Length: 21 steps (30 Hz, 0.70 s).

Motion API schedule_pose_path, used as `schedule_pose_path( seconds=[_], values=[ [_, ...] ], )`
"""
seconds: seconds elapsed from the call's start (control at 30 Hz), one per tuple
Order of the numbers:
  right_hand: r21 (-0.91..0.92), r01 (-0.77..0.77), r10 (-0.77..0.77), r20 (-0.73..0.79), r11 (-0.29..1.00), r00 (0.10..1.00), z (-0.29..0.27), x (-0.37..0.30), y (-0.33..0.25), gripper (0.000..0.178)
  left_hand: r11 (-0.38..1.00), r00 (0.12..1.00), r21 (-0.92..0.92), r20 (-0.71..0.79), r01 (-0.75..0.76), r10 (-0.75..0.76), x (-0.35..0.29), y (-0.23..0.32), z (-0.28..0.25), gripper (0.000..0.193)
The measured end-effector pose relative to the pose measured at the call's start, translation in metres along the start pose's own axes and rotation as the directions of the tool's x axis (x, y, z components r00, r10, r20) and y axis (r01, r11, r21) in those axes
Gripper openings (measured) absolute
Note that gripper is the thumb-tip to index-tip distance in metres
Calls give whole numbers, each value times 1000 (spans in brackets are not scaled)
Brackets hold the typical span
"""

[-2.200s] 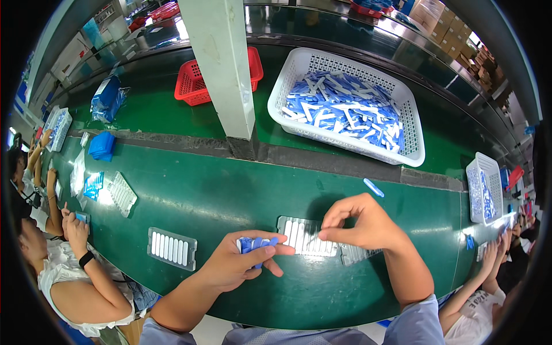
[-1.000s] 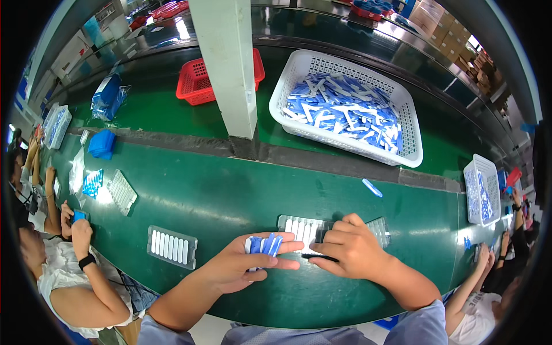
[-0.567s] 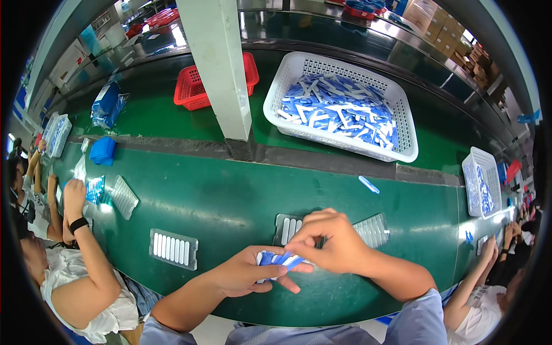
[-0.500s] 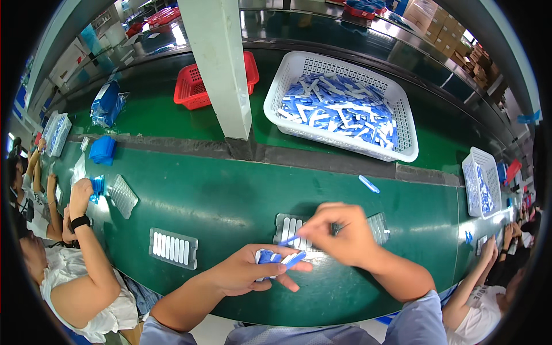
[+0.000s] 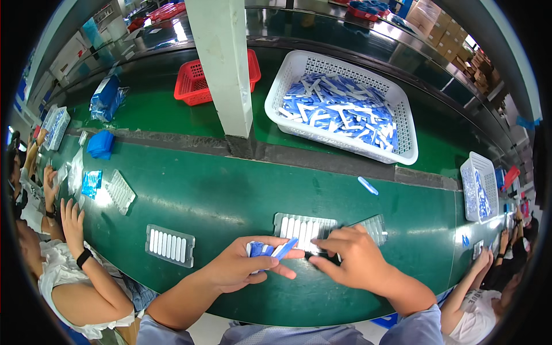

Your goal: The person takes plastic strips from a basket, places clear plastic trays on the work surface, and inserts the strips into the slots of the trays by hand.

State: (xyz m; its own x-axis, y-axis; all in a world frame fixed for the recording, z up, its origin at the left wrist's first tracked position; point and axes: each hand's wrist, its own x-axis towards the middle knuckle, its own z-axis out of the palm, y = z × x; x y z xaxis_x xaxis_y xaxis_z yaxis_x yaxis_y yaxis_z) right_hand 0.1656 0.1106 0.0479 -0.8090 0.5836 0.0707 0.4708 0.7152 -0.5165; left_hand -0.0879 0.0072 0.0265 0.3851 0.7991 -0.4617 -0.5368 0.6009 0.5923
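My left hand (image 5: pixel 244 263) is closed around a bunch of small flat blue-and-white strips (image 5: pixel 263 250). One blue strip pokes out past its fingers. Just right of it, my right hand (image 5: pixel 356 256) reaches over a clear plastic tray (image 5: pixel 282 221) whose slots hold a row of white strips (image 5: pixel 302 229). The right forefinger touches the tray's right part. Its thumb is held apart below, and no strip shows between them. Part of that tray is hidden under the fingers. Another clear tray (image 5: pixel 376 229) lies partly behind the right hand.
A filled tray (image 5: pixel 170 245) lies to the left. A single blue strip (image 5: pixel 368 186) rests near the grey ledge. Beyond stand a white basket (image 5: pixel 339 142) heaped with strips, a red basket (image 5: pixel 190 86) and a white post (image 5: pixel 227 75). Co-workers sit on both sides; one's hand (image 5: pixel 72 224) is at left.
My right hand has lowered from above my left hand to the tray, and the blue strip it pinched no longer shows in its fingers. At left, a co-worker's hand has drawn back from a blue packet.
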Motion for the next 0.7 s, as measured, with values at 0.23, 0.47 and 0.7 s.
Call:
schedule_pose_path(
  seconds=[0.23, 0.47, 0.7],
  values=[
    [435, -33, 73, -75, 900, 994, -5, 13, -6, 18, 993, 994, 108, 89, 50, -60, 4, -11, 5, 45],
    [845, -347, 409, 172, 406, 896, -16, 25, 39, 2, 996, 997, 67, -57, 56, -52, 3, -5, 9, 47],
    [152, 73, -97, 162, 986, 982, -14, 40, 45, 23, 998, 998, 56, 62, -12, 9, 3, -8, 2, 56]
  ],
)
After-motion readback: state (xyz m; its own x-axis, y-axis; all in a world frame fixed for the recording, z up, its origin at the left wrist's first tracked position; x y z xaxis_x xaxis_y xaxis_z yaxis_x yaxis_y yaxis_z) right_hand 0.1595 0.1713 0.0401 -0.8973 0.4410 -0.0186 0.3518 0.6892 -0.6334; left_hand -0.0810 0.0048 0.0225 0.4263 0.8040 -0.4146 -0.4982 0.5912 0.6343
